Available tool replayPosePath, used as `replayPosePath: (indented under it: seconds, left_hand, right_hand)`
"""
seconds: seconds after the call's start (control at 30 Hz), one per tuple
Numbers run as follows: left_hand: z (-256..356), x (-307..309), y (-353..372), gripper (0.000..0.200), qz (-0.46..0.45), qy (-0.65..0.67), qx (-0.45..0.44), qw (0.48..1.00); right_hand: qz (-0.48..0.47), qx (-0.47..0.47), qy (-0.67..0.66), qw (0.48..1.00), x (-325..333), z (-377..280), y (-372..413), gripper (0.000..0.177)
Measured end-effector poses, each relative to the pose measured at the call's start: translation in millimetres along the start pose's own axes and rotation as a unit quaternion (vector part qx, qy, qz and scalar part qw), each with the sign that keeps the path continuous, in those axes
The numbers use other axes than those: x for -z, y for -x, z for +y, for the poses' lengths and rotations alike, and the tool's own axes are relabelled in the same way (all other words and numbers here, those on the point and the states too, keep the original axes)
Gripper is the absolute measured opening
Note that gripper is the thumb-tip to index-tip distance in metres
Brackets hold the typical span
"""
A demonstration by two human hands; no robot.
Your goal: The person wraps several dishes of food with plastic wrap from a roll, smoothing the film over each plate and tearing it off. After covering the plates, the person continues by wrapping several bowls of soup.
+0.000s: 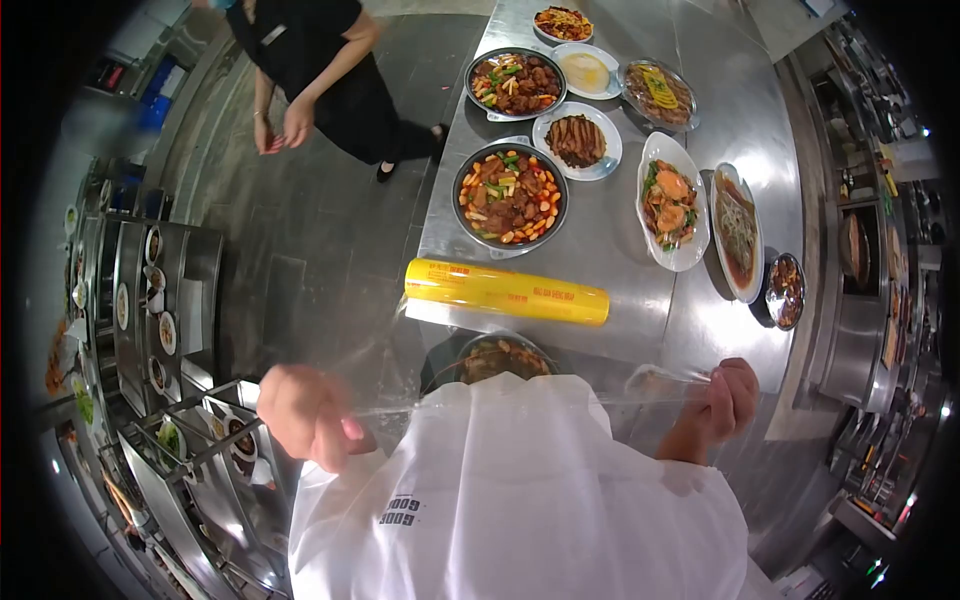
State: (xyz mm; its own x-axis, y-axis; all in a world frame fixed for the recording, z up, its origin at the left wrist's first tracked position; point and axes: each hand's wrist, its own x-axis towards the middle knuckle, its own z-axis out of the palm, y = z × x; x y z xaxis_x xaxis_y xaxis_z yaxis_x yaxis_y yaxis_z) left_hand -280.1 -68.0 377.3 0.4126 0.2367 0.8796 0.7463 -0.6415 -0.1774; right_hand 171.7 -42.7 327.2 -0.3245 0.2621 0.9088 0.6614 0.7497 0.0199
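A thin sheet of clear cling film is stretched across in front of my white top. My left hand is closed on its left end, a little blurred by motion. At the right end, the fingers of my right hand pinch the gathered film. Between the hands, a round dish of food sits at the near table edge, partly hidden by my clothing. Just beyond it lies a yellow cling film roll with red print.
Plated dishes cover the steel table, including a black-rimmed bowl of stew and an oval plate. A person in black stands at the far left. A metal rack with plates is left of me.
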Motion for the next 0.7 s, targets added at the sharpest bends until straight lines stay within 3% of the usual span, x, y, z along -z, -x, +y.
replayPosePath:
  seconds: [0.1,0.17,0.23,0.4,0.53,0.63,0.7]
  left_hand:
    - [-10,-9,-16,0.024,-0.050,-0.034,0.080,0.995]
    - [-45,-43,-6,0.026,-0.017,-0.046,0.082,0.995]
    - [-84,-73,4,0.024,-0.060,-0.031,0.153,0.986]
    - [-173,-190,-12,0.019,-0.185,0.054,0.270,0.943]
    - [-241,-292,31,0.025,-0.259,0.053,0.297,0.918]
    - [-269,-354,65,0.026,-0.265,0.052,0.305,0.913]
    - [-274,-388,88,0.030,-0.287,0.057,0.343,0.892]
  right_hand:
    - [-0.021,-0.063,0.019,0.998,-14,15,-7,0.008]
    - [-0.009,-0.097,0.067,0.993,-45,41,-9,0.013]
    - [-0.053,-0.143,0.006,0.988,-80,74,-27,0.024]
    - [-0.182,-0.279,-0.085,0.939,-193,139,-55,0.011]
    - [-0.190,-0.250,-0.071,0.947,-283,204,-30,0.012]
    - [-0.216,-0.242,-0.040,0.945,-336,234,-9,0.014]
    - [-0.239,-0.300,-0.015,0.923,-363,246,7,0.015]
